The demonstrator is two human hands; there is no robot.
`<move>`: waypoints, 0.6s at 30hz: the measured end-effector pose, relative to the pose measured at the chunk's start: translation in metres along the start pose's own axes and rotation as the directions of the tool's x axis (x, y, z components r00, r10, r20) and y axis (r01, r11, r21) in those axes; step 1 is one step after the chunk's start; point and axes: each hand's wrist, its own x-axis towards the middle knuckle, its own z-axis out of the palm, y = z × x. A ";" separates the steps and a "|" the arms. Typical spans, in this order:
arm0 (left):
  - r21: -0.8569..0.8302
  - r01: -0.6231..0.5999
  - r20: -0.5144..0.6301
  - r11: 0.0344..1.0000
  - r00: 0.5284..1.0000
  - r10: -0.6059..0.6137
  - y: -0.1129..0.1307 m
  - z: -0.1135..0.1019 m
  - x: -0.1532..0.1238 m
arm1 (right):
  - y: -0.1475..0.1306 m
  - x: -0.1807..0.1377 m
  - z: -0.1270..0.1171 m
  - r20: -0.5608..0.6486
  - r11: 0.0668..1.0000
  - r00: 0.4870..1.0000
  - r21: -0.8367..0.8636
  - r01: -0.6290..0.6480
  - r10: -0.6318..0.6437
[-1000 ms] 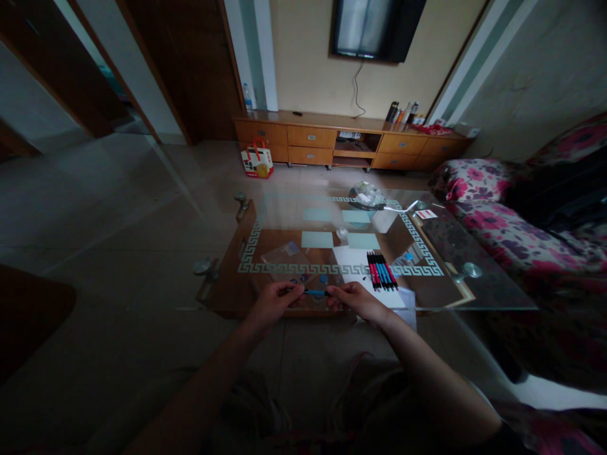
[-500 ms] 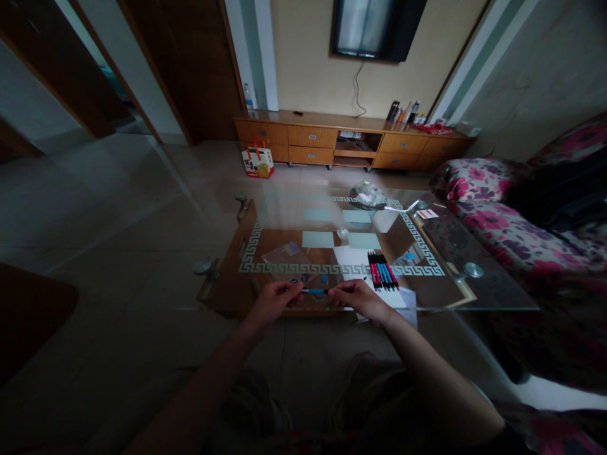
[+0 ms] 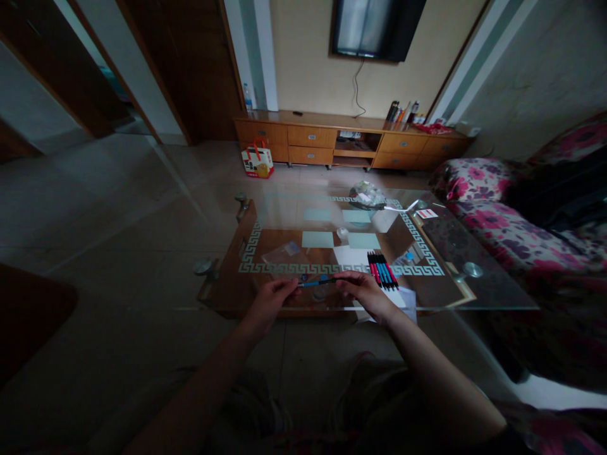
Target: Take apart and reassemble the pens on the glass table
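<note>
A blue and black pen is stretched between my two hands, just above the near edge of the glass table. My left hand pinches its left end. The fingers of my right hand are closed on its dark right end. Right of my right hand, a row of red, blue and black pens lies side by side on white paper. A clear plastic sleeve and small round discs lie on the table beyond my left hand.
Toward the table's far side sits a crumpled plastic bag, with a red and white card to its right. A flowered sofa borders the right side. A wooden cabinet runs along the far wall, a carrier bag before it.
Both hands have risen slightly. The pen has tilted, its right end now higher, and more of its black part shows between my hands.
</note>
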 end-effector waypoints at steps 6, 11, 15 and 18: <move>-0.065 -0.024 -0.049 0.998 0.999 0.021 0.000 -0.001 0.002 | -0.006 0.006 -0.032 -0.107 1.000 0.994 -0.010 0.023 -0.024; -0.083 -0.032 -0.045 0.996 0.999 0.028 -0.002 -0.003 0.003 | -0.009 0.011 -0.077 -0.276 0.942 0.944 -0.324 0.083 -0.178; -0.079 -0.036 -0.040 0.996 0.999 0.033 -0.003 -0.003 0.003 | 0.000 0.010 -0.104 -0.230 0.651 0.888 -0.753 0.096 -0.398; -0.071 -0.033 -0.045 0.997 0.999 0.030 -0.002 -0.002 0.003 | 0.009 0.011 -0.110 -0.129 0.539 0.922 -0.837 0.096 -0.365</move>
